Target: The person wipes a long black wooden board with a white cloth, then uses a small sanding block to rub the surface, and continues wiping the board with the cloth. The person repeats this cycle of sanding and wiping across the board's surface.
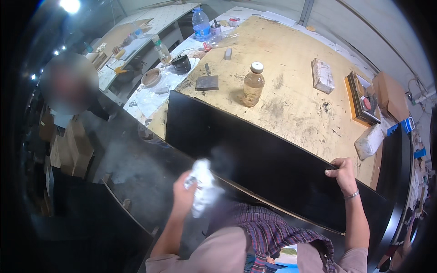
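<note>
A long black board (259, 157) lies slantwise along the near edge of the worktable (287, 59). My right hand (344, 176) is closed on the board's far edge near its right end, with the thumb on the black face. In my left hand (183, 193) is a crumpled white cloth (203, 187), held at the board's near edge left of its middle. The cloth is a little blurred, and I cannot tell whether it touches the board. Beyond the board stands a capped clear bottle (253, 86) of yellowish liquid.
Left on the table are a flat dark scraper-like tool (207, 83), a black tin (181, 64), a round dish (150, 77) and a large water bottle (200, 25). At right lie a white wrapped block (322, 76) and an open box (364, 99). Another person (68, 86) is at far left.
</note>
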Action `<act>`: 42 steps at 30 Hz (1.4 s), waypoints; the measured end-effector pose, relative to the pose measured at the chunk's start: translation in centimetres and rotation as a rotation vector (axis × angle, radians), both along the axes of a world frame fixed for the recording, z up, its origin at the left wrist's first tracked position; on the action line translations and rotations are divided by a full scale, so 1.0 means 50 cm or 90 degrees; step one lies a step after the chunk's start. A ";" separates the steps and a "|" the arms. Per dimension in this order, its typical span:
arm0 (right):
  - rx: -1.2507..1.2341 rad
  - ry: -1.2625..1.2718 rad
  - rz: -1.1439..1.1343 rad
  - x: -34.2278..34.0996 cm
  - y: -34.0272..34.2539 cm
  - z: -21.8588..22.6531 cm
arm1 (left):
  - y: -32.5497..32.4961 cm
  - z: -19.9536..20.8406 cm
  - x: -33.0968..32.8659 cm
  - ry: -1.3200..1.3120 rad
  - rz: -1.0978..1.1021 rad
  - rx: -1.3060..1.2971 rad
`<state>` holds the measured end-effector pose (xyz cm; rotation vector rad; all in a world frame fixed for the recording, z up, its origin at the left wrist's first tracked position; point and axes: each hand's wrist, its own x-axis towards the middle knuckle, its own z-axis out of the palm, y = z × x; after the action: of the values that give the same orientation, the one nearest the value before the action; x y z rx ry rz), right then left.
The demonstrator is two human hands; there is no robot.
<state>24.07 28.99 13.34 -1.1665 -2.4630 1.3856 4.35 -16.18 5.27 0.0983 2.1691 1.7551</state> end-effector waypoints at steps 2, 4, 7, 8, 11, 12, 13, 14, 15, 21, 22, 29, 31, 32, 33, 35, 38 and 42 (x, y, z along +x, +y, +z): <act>-0.049 0.018 0.006 0.004 0.013 -0.040 | 0.010 0.040 -0.037 0.046 0.074 0.048; -0.086 0.024 0.015 0.008 0.030 -0.082 | 0.049 0.068 -0.055 0.185 0.051 0.027; -0.126 0.003 0.001 0.006 0.033 -0.129 | 0.160 0.100 -0.034 0.397 -0.091 -0.037; -0.130 -0.005 0.002 0.005 0.037 -0.150 | 0.209 0.122 -0.008 0.428 -0.171 -0.044; -0.155 -0.031 0.014 0.005 0.047 -0.211 | 0.330 0.018 0.087 0.538 -0.436 0.050; -0.167 -0.037 0.017 0.001 0.044 -0.222 | 0.358 -0.011 0.114 0.584 -0.547 0.038; -0.130 -0.054 0.027 0.003 0.052 -0.239 | 0.380 -0.018 0.128 0.637 -0.630 -0.027; -0.146 -0.045 0.018 0.003 0.048 -0.245 | 0.394 -0.023 0.136 0.687 -0.711 -0.095; -0.115 -0.032 0.022 0.009 0.057 -0.271 | 0.409 -0.060 0.129 0.648 -0.791 -0.171; 0.091 -0.061 0.002 0.018 0.028 -0.285 | 0.278 -0.141 -0.141 0.600 -0.506 -0.219; 0.105 -0.067 -0.020 0.017 0.014 -0.272 | 0.230 -0.145 -0.220 0.590 -0.452 -0.354; 0.420 0.109 -0.026 0.001 -0.016 -0.205 | -0.036 -0.053 -0.463 0.570 0.216 -0.566; 0.445 0.096 0.000 -0.017 -0.045 -0.204 | 0.110 -0.019 -0.371 0.350 0.025 -0.434; 0.432 0.105 0.007 -0.034 -0.072 -0.210 | 0.178 -0.014 -0.302 0.342 -0.087 -0.369; 0.414 0.098 0.032 -0.056 -0.100 -0.217 | 0.238 -0.013 -0.211 0.494 -0.214 -0.394; 0.345 0.114 0.075 -0.093 -0.151 -0.248 | 0.308 -0.149 -0.081 0.584 -0.472 -0.230; 0.262 0.217 0.110 -0.123 -0.191 -0.257 | 0.347 -0.093 0.017 0.622 -0.648 -0.119; 0.215 0.229 0.219 -0.153 -0.241 -0.223 | 0.363 -0.045 -0.030 0.275 -0.577 0.081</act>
<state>16.42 16.93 2.19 -0.3989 -2.5618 1.0607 2.85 1.99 3.03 1.3569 1.7669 1.3700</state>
